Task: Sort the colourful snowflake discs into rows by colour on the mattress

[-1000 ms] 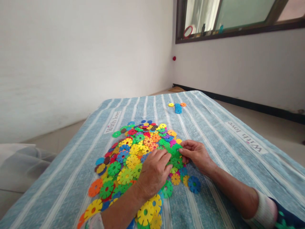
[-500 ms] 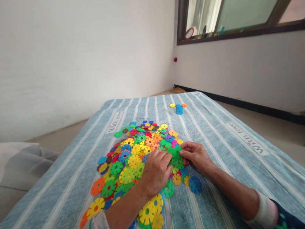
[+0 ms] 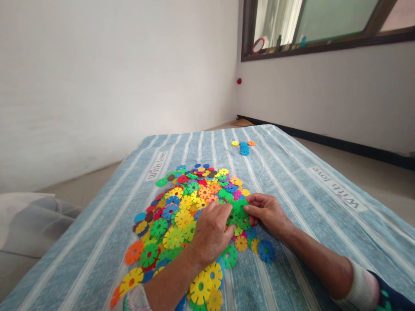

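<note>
Green notched plastic discs, joined into one piece, are held between my hands over the right side of a pile of colourful discs. My right hand pinches the piece's right edge with thumb and forefinger. On the left edge, my left hand has its fingers closed, thumb below and bent fingers above; its fingertips are partly hidden. Below the hands lie a yellow disc and a blue disc.
A striped blue cloth covers the table. Toward its far end lies a blue joined piece, with a yellow disc and an orange disc at its sides. Walls and a window stand beyond.
My left hand's fingers have shifted slightly on the green piece and its thumb sits a little differently. My right hand keeps its pinch nearly in place.
</note>
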The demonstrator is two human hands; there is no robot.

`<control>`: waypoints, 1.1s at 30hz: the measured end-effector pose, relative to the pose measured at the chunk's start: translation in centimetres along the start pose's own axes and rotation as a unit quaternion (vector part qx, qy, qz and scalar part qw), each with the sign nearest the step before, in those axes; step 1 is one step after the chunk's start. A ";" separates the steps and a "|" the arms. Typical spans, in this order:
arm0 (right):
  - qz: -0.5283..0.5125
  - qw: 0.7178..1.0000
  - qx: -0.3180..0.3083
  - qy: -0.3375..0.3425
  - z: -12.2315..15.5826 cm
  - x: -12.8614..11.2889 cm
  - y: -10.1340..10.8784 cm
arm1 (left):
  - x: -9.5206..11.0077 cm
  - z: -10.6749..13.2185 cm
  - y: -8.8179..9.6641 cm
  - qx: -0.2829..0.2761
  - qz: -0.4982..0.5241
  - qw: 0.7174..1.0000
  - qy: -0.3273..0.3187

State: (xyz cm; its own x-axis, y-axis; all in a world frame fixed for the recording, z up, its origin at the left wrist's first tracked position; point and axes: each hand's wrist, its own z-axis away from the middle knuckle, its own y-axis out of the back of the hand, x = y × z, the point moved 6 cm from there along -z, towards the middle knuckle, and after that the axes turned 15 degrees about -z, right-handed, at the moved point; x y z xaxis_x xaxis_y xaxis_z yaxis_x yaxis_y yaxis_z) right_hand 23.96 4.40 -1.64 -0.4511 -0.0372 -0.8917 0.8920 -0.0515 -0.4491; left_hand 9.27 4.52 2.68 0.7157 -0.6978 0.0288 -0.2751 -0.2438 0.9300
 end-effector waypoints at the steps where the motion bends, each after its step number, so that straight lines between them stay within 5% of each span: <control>1: 0.001 1.000 0.001 -0.001 0.0 0.0 0.0 | 0.0 0.0 -0.1 0.001 0.000 1.000 0.001; 10: -0.008 1.000 0.002 -0.001 0.1 0.1 0.0 | -0.2 -0.3 -0.1 0.023 0.029 0.999 0.012; 22: 0.001 1.000 -0.008 -0.005 0.1 0.2 0.1 | -0.4 -0.4 0.0 -0.021 0.015 0.999 0.027; 33: -0.002 0.999 -0.037 -0.011 0.3 0.2 -0.4 | -0.1 0.2 0.5 0.105 0.019 0.994 -0.021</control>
State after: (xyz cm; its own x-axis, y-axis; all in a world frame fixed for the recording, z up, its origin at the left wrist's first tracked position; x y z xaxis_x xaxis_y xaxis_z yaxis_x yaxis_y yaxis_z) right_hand 23.47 4.12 -1.64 -0.4551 -0.0597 -0.8884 0.8892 0.0221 -0.4570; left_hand 8.95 4.35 3.10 0.6765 -0.7351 0.0435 -0.4320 -0.3483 0.8319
